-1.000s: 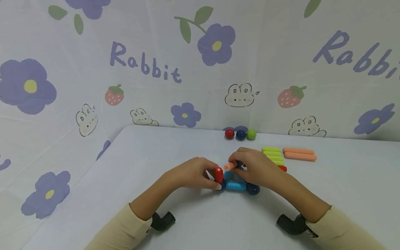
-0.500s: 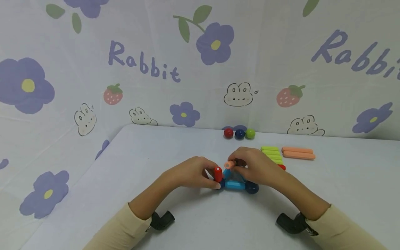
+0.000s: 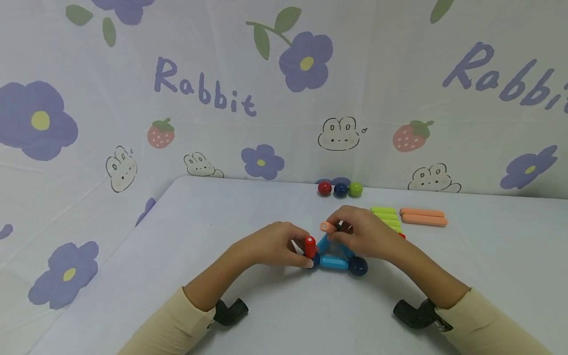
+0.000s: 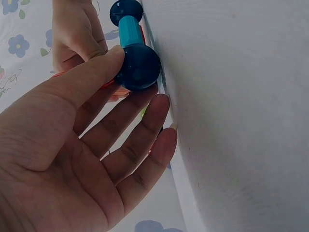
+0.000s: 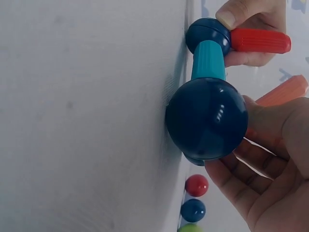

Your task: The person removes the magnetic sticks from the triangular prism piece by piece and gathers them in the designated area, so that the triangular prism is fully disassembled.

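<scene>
Between left fingers (image 4: 137, 137): pinched glossy navy plastic ball (image 4: 140, 67) | just above them: upright red ridged plastic stick (image 3: 310, 246) | right fingers (image 5: 231, 188): pinching orange plastic stick (image 3: 327, 227) | probably light, stiff, ball slippery; grip ball's sides, stick mid-length

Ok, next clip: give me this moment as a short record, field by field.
Left hand: grips a dark blue ball
On that ball: red stick, standing up
Right hand: pinches an orange stick
Between hands: blue sticks, one running to the near-right ball
Back row: red ball, navy ball, lime ball
Lying at right: lime sticks, orange pair
Unclear: whether the orange stick is attached
</scene>
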Demonstrator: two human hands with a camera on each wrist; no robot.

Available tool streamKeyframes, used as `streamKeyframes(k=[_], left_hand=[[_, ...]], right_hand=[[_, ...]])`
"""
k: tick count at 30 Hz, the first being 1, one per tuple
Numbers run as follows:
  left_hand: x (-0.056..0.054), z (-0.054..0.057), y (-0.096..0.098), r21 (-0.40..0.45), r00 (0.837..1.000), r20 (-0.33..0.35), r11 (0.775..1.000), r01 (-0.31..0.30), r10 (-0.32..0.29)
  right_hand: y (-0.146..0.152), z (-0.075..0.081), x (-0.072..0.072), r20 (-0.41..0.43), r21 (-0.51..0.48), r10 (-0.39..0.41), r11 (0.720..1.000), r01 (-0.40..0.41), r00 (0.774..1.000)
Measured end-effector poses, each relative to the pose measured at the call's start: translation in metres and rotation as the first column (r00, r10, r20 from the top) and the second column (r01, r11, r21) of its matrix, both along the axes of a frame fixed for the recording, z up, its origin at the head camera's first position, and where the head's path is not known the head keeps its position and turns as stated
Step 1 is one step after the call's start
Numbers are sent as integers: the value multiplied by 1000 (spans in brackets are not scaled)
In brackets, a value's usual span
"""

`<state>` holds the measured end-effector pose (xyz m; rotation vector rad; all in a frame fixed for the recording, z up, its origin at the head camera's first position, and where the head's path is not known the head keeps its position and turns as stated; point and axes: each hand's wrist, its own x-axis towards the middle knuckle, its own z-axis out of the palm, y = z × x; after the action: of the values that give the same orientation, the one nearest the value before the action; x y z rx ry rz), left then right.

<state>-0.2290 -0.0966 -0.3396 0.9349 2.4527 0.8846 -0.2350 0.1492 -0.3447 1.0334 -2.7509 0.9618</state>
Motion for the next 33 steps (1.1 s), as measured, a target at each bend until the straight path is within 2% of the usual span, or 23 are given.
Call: streamKeyframes(k=[6,12,17,24,33], left_hand=[[0,0,-1,6,1000,4,1000,1,-1],[0,3,-1,-10,1000,8,1000,-8,8],[0,1,-1,-1,1000,12,1000,-4,4],[-1,-1,0,3,1000,0,1000,5,-5],[0,1,2,-37,1000,2,999,-22,22]], right_hand=[[1,-1,-5,97,-36,-22,999,26,995],[1,1,-5,182,-28,-19,999,24,983],[2,4,-1,149,-27,-42,999,46,988],[7,8,3,64,-9,-90,996,91,994],[28,15,12,-29,31,-130,991,131,991]])
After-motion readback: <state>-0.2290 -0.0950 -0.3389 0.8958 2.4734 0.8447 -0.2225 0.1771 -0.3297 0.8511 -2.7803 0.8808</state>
